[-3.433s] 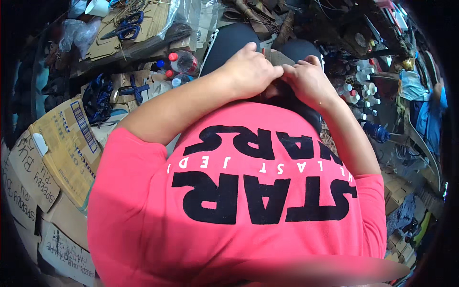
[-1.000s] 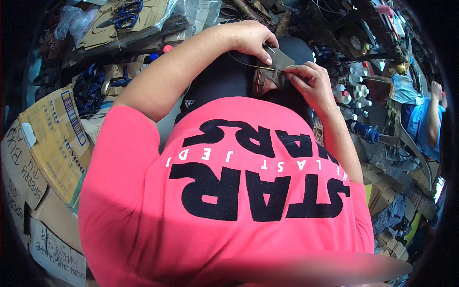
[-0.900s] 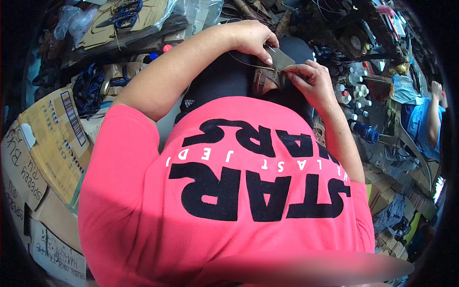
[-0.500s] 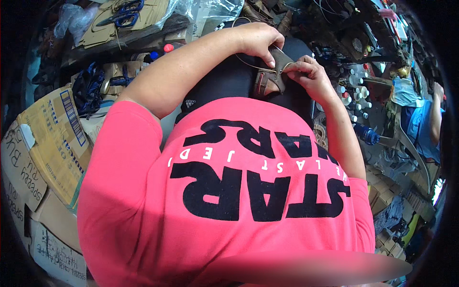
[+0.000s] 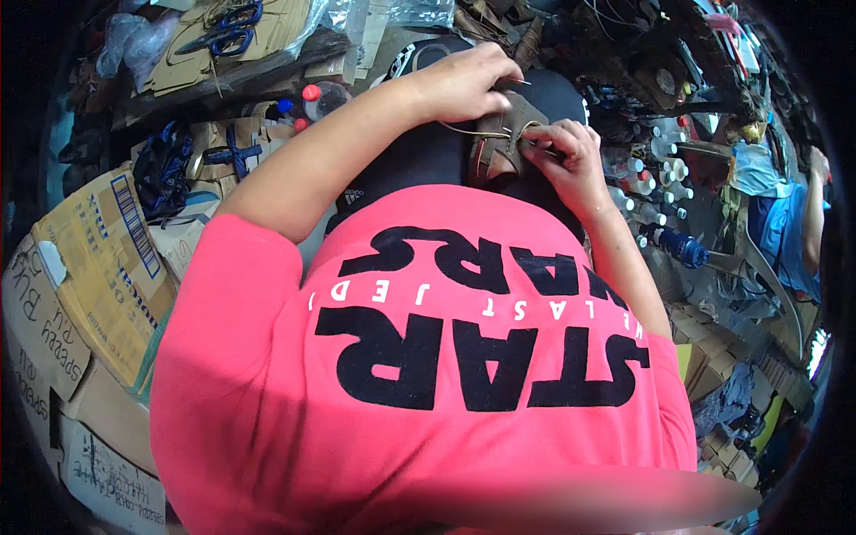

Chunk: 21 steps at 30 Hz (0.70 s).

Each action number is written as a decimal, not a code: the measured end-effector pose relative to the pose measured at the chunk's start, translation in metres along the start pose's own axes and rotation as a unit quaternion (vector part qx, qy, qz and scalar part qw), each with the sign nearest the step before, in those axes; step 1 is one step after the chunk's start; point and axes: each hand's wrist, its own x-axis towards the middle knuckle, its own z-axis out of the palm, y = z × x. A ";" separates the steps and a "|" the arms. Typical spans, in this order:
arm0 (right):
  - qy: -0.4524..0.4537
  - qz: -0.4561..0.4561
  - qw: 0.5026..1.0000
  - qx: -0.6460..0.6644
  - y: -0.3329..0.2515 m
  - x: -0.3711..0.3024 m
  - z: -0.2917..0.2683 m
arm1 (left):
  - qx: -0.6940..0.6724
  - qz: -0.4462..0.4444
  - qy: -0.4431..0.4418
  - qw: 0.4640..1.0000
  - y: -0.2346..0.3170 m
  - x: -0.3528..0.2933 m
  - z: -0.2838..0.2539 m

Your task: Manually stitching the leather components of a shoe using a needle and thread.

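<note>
A brown shoe [image 5: 493, 153] rests between my thighs, its opening towards me. A thin pale cord [image 5: 459, 130] runs across its upper and loops by its right side. My left hand [image 5: 465, 86] is closed above the shoe's far left part; a thin, shiny needle [image 5: 520, 82] sticks out past its fingertips. At the shoe's right side, my right hand [image 5: 568, 153] has thumb and fingers pinched at the cord's loop. The fingers hide where the cord ends.
Cardboard boxes [image 5: 107, 267] stack up at my left. Blue-handled scissors [image 5: 230, 40] lie on cardboard pieces at the far left. Several plastic bottles [image 5: 664, 169] stand at my right. Another person's arm [image 5: 813, 214] shows at the right edge.
My left hand has shifted slightly left and its needle now points right. My right hand has come down a little, still at the shoe's side. The shoe has tilted slightly.
</note>
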 end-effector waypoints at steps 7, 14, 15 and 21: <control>-0.049 -0.033 0.996 -0.065 0.006 0.000 -0.013 | -0.017 -0.056 0.056 0.997 0.021 -0.039 -0.008; -0.064 -0.038 0.997 -0.030 0.015 0.016 -0.014 | 0.042 0.026 0.074 0.996 0.021 -0.040 -0.008; -0.063 -0.043 0.997 -0.033 0.016 0.016 -0.014 | 0.035 0.028 0.073 0.996 0.020 -0.040 -0.007; -0.068 -0.033 0.997 -0.022 0.019 0.016 -0.013 | 0.031 0.042 0.061 0.997 0.019 -0.039 -0.008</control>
